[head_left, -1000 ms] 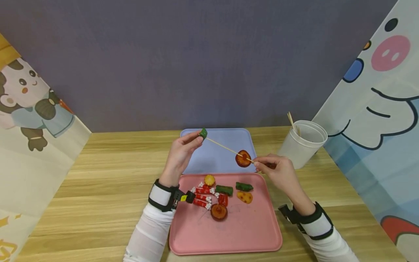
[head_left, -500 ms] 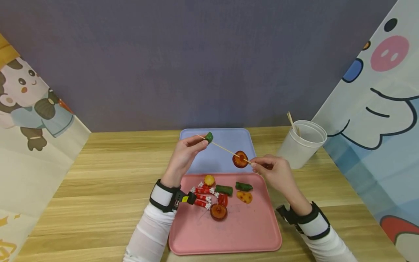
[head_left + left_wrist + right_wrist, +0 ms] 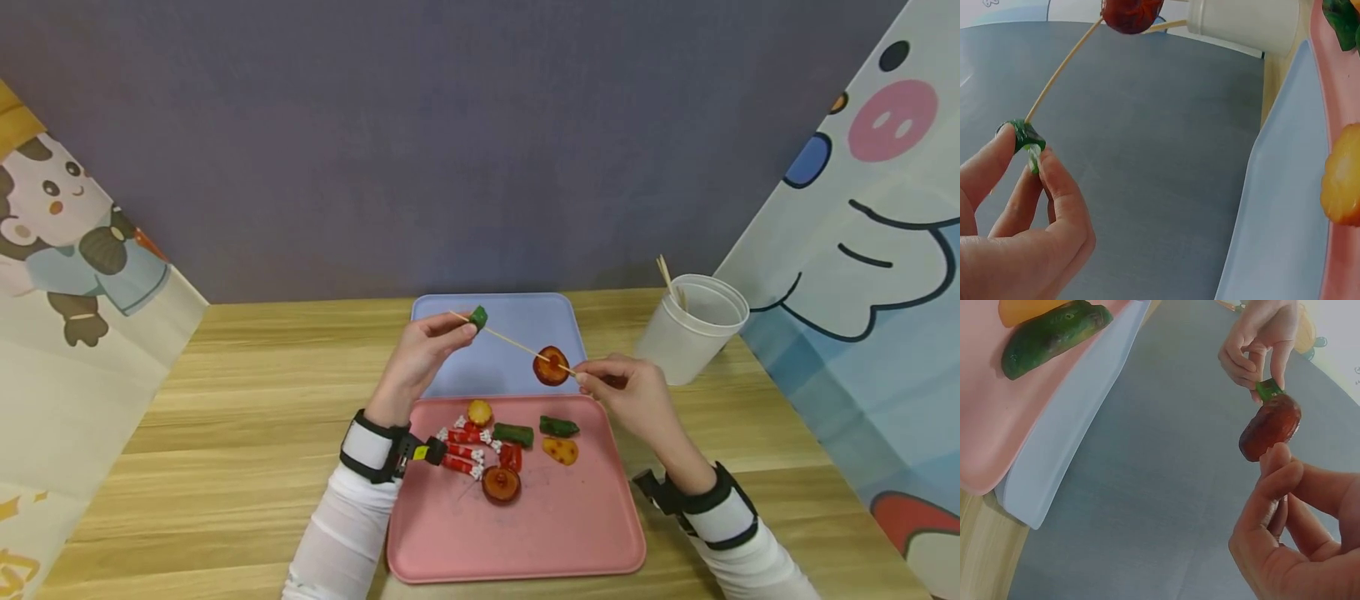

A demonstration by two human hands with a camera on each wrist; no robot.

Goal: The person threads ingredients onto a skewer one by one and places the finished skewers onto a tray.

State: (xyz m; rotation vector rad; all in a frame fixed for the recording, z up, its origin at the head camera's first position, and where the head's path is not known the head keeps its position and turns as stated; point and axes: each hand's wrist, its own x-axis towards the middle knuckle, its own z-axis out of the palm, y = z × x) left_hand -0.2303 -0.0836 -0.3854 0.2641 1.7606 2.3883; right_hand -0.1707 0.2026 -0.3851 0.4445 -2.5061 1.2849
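In the head view my left hand pinches a small green pepper piece between thumb and fingers. A thin bamboo skewer runs through this piece, its tip sticking out on the far left. Close to the other end, a round brown mushroom cap is threaded on the same skewer. My right hand pinches the skewer's end just behind the mushroom. Both hands hold it slanting above the blue tray. The right wrist view shows the mushroom right at my right fingertips.
A pink tray lies in front, holding another mushroom, a corn piece, red-and-white sticks, green pieces and a yellow slice. A white tub with skewers stands at right. A grey panel rises behind.
The green pepper piece has slid onto the skewer, whose tip now sticks out beyond it. My right hand has shifted slightly left with the mushroom. Over the last half second little has moved.
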